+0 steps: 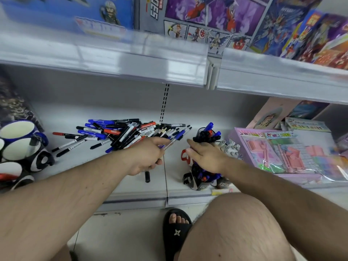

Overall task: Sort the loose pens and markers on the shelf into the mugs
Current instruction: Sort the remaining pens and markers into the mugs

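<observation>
While the left hand (146, 158) pinches a clear pen (172, 142) with a blue cap, its grip clamped on the barrel, the right hand (204, 154) rests fingers apart on a mug (199, 182) filled with markers. Loose pens (130, 131) lie heaped on the shelf (105, 176) at ten o'clock from the left hand; mugs (20, 146) stand at nine o'clock.

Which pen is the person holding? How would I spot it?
Find the big pile of pens and markers on the lower shelf. At its right edge, the left hand pinches a ballpoint pen. Unlike the thick markers around it, it is thin, with a clear barrel and a blue cap.
</observation>
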`<control>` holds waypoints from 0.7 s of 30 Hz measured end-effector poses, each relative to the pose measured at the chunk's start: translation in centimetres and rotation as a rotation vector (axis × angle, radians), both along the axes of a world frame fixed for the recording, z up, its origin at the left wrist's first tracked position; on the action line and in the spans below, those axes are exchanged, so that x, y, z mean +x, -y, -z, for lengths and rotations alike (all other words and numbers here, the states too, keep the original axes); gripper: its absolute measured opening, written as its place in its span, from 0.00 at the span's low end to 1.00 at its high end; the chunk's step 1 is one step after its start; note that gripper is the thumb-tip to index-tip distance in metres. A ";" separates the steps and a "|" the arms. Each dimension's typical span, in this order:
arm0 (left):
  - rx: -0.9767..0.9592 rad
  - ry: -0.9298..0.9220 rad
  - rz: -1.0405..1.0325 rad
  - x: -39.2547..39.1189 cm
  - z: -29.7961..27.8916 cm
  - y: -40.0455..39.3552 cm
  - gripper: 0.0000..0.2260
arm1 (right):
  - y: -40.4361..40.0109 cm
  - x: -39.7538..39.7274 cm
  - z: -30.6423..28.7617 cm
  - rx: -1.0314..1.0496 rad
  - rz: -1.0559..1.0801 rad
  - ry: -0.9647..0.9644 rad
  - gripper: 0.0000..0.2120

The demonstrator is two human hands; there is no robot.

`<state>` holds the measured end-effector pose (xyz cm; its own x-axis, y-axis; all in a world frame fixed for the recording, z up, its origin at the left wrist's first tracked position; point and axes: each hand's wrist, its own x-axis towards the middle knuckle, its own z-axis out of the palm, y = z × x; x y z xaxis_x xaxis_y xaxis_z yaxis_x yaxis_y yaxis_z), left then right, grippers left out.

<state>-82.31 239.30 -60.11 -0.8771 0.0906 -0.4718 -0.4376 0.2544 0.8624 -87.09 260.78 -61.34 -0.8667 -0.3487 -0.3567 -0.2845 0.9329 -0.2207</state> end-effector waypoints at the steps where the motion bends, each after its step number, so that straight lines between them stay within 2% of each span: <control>1: -0.046 -0.035 0.032 0.2 -0.5 0.4 0.19 | 1.5 -0.1 -1.9 -0.110 0.048 0.024 0.24; 4: -0.121 -0.118 0.045 1.2 -2.7 2.2 0.19 | 5.7 0.0 -6.3 -0.435 0.188 0.075 0.10; 8: -0.166 -0.208 0.032 3.4 -5.1 6.3 0.14 | 9.6 1.2 -9.2 -0.765 0.272 0.172 0.05; 10: -0.158 -0.241 -0.013 4.8 -6.1 8.6 0.12 | 11.8 1.8 -9.5 -0.835 0.274 0.190 0.08; 13: -0.088 -0.259 -0.174 7.0 -7.9 12.4 0.06 | 16.1 3.5 -9.7 -0.963 0.280 0.226 0.07; 17: -0.157 -0.263 -0.378 10.4 -9.1 18.3 0.11 | 22.9 6.1 -9.4 -1.150 0.282 0.320 0.09; 21: -0.168 -0.307 -0.650 14.2 -8.3 23.9 0.07 | 28.7 8.5 -7.8 -1.103 0.216 0.358 0.03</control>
<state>-68.15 215.37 -51.84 -0.8238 -0.5444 -0.1583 -0.2905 0.1656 0.9424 -78.63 232.03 -53.51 -0.8574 -0.4787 -0.1893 0.0981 0.2091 -0.9730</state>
